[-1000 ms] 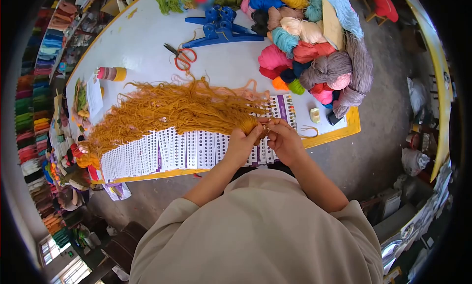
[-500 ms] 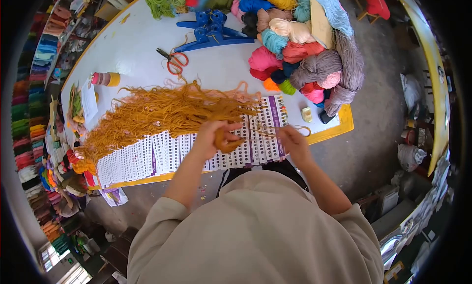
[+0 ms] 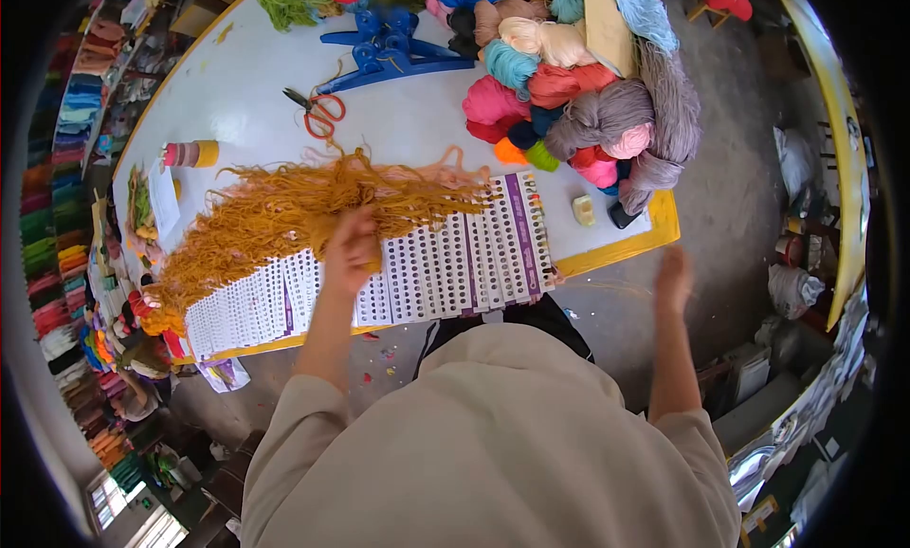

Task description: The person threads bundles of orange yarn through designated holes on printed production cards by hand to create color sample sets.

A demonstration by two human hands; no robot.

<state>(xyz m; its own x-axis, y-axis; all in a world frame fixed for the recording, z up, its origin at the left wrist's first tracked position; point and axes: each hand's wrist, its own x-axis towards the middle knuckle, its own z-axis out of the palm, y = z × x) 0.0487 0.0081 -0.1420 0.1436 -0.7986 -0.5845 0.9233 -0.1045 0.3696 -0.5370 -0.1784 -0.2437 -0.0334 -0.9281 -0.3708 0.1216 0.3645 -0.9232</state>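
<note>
My left hand is closed around a small hank of mustard yarn, over the row of punched white cards. Many mustard strands hang from these cards and lie in a loose heap across the table. Off the table's right side, my right hand is raised over the floor, its fingers together. A thin, blurred mustard strand stretches between the cards and this hand, which appears to pinch its end. The fingertips are too smeared to see clearly.
Red-handled scissors lie beyond the strands, near a blue plastic stand. Colourful yarn skeins are piled at the back right. A small pale block and a black object sit near the yellow table edge.
My right hand has swung right, from the card ends out past the table edge, drawing out a strand. My left hand has moved left with its yarn hank.
</note>
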